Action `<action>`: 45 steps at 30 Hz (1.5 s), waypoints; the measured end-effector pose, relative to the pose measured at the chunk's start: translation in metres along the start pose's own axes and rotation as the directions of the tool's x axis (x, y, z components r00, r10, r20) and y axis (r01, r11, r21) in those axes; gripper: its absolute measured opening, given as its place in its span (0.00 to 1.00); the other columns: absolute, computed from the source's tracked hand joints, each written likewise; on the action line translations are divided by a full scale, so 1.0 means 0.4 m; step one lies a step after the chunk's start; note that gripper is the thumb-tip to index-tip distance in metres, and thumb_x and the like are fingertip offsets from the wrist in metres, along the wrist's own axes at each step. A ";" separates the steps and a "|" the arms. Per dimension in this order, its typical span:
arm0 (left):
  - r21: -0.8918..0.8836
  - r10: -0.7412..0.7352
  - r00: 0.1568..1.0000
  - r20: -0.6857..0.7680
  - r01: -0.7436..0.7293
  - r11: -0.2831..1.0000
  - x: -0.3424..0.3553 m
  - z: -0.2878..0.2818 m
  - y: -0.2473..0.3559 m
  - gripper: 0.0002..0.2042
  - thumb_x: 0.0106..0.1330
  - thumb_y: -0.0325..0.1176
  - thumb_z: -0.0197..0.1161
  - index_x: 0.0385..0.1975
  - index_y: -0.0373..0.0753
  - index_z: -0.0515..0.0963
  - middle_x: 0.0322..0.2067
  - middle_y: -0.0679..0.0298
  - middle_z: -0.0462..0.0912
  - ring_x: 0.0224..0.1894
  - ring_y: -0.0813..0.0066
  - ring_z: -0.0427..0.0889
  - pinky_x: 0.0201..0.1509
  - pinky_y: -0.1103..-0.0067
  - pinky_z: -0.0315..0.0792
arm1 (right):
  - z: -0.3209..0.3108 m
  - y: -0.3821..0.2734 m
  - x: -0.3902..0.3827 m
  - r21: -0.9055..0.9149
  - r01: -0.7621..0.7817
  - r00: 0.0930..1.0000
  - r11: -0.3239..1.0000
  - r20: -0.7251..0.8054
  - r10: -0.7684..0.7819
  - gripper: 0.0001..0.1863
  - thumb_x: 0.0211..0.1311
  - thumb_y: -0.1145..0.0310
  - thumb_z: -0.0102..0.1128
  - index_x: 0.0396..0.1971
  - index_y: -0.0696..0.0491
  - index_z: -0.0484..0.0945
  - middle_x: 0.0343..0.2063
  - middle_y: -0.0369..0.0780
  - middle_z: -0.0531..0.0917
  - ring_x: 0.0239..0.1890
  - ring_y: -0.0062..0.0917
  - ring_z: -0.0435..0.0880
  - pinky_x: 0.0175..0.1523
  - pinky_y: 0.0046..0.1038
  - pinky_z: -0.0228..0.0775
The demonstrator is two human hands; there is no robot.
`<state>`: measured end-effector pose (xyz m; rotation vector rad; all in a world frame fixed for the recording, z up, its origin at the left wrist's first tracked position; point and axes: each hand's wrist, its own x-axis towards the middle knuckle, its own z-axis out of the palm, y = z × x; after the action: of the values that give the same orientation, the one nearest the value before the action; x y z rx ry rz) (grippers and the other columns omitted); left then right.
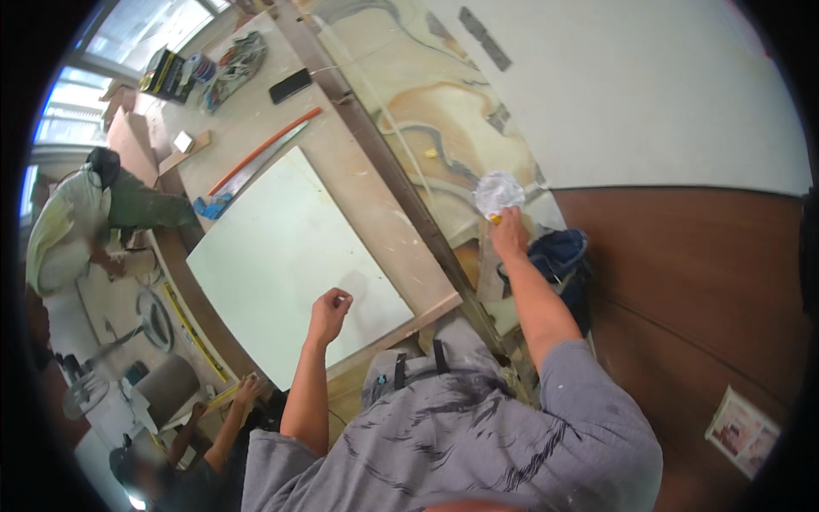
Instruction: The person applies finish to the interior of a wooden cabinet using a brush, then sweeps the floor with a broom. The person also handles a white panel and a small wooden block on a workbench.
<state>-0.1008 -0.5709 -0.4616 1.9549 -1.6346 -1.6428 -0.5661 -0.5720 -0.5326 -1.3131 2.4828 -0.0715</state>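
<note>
My left hand (328, 317) is over the near part of a large pale board (273, 256), its fingers curled into a pinch. A speck of white shows at the fingertips; I cannot make out what it is. Out to the right, my right hand (511, 231) is closed at the near edge of a crumpled white wad, like thin plastic or paper (499, 191). A small yellow piece (496, 219) shows beside its fingers. The pale board lies flat on a wooden worktable (375, 200).
Near my right forearm is a dark blue bag or cloth (559, 256). An orange-edged strip (264, 152), blue crumpled plastic (212, 206) and a phone (290, 86) lie on the table. A marble-patterned slab (444, 102) stands alongside. Two people (72, 222) are at the left.
</note>
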 end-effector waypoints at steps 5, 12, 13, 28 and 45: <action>0.000 -0.010 1.000 -0.029 0.010 1.000 0.052 -0.004 0.062 0.10 0.71 0.35 0.66 0.39 0.33 0.83 0.21 0.60 0.79 0.25 0.72 0.74 0.32 0.73 0.71 | 0.047 0.027 0.172 -0.204 -0.083 0.994 0.975 0.052 0.095 0.13 0.71 0.61 0.62 0.46 0.55 0.79 0.48 0.47 0.85 0.48 0.49 0.87 0.53 0.46 0.80; 0.134 -0.072 0.997 -0.024 0.075 0.988 0.106 0.018 0.145 0.09 0.69 0.32 0.68 0.42 0.34 0.83 0.21 0.58 0.78 0.24 0.69 0.76 0.32 0.72 0.72 | 0.158 0.116 0.410 -0.168 -0.316 0.915 0.934 0.205 0.347 0.23 0.68 0.60 0.67 0.55 0.55 0.71 0.51 0.50 0.85 0.55 0.50 0.85 0.58 0.47 0.79; 0.154 -0.002 0.999 -0.050 0.009 0.988 0.135 0.010 0.158 0.09 0.68 0.32 0.68 0.42 0.34 0.83 0.21 0.59 0.78 0.24 0.69 0.76 0.32 0.72 0.72 | 0.170 0.131 0.430 -0.150 -0.293 0.930 0.944 0.187 0.318 0.22 0.68 0.61 0.66 0.55 0.55 0.71 0.49 0.50 0.86 0.54 0.51 0.86 0.57 0.50 0.78; 0.860 0.535 0.763 -0.363 0.053 0.507 1.260 -0.526 0.344 0.38 0.60 0.34 0.72 0.72 0.38 0.66 0.65 0.42 0.75 0.71 0.46 0.70 0.74 0.61 0.66 | 0.367 0.196 0.438 -0.100 -0.061 0.885 0.993 -0.466 0.007 0.21 0.75 0.63 0.55 0.61 0.60 0.72 0.65 0.51 0.74 0.65 0.50 0.74 0.67 0.47 0.66; 0.904 0.462 0.877 -0.129 -0.088 0.419 1.475 -0.577 0.385 0.42 0.43 0.31 0.76 0.65 0.38 0.69 0.55 0.45 0.78 0.58 0.46 0.79 0.65 0.63 0.74 | 0.377 0.195 0.457 -0.056 -0.086 0.905 0.995 -0.422 0.055 0.24 0.77 0.63 0.52 0.65 0.60 0.70 0.66 0.48 0.74 0.67 0.48 0.72 0.67 0.47 0.66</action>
<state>-0.1214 -1.1966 -0.6429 1.8967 -2.7384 -0.1415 -0.6763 -0.6591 -0.7387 -1.3517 2.9162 -0.2765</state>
